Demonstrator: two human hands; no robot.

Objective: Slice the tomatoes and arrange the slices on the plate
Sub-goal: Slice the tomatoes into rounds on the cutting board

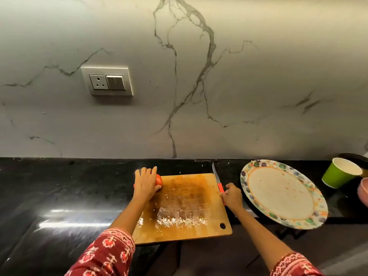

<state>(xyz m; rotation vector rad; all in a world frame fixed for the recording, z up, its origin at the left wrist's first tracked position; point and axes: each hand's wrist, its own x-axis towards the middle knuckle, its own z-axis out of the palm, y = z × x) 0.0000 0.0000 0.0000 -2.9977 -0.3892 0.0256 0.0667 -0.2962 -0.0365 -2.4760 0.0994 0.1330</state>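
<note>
A wet wooden cutting board (185,208) lies on the black counter. At its far left corner my left hand (146,184) is cupped over a red tomato (159,180), which is mostly hidden by the fingers. My right hand (232,196) grips the red handle of a knife (218,181) at the board's right edge, with the blade pointing away toward the wall. A large round plate (258,166) with a coloured patterned rim sits to the right of the board and has no slices on it.
A green paper cup (338,173) stands at the far right, with a pink bowl edge (363,191) beside it. A marble wall with a socket plate (107,81) rises behind the counter (59,186). The counter's front edge runs just below the board.
</note>
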